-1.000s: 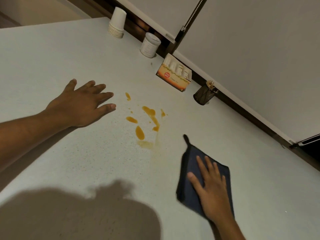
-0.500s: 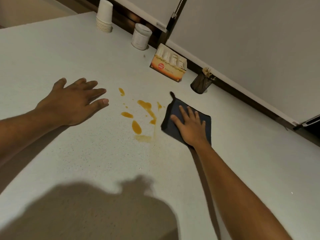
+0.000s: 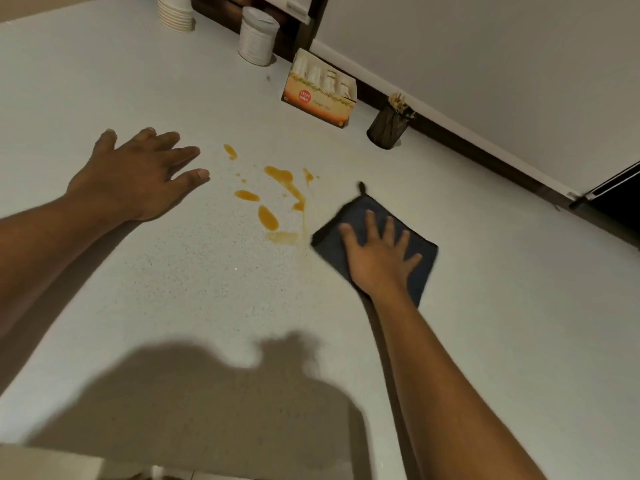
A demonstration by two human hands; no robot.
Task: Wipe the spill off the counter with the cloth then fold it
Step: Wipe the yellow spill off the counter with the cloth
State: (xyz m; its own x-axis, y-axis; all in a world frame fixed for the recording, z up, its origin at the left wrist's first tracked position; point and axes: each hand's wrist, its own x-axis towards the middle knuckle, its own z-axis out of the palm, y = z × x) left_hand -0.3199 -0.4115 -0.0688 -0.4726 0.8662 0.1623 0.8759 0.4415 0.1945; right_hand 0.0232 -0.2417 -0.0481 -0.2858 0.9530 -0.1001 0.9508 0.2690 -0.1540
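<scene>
Now the right hand (image 3: 379,261) presses flat, fingers spread, on a dark blue square cloth (image 3: 420,275) lying just right of the orange liquid spill (image 3: 268,216) on the pale speckled counter (image 3: 173,289). Left hand (image 3: 135,174) rests open beside it.

Carton (image 3: 317,95) near the bench's rear edge: round red label and a line of print; both illegible.

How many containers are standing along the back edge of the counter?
4: a paper cup stack far left, a white canister, a tea box, and a mesh stirrer holder rightmost.
</scene>
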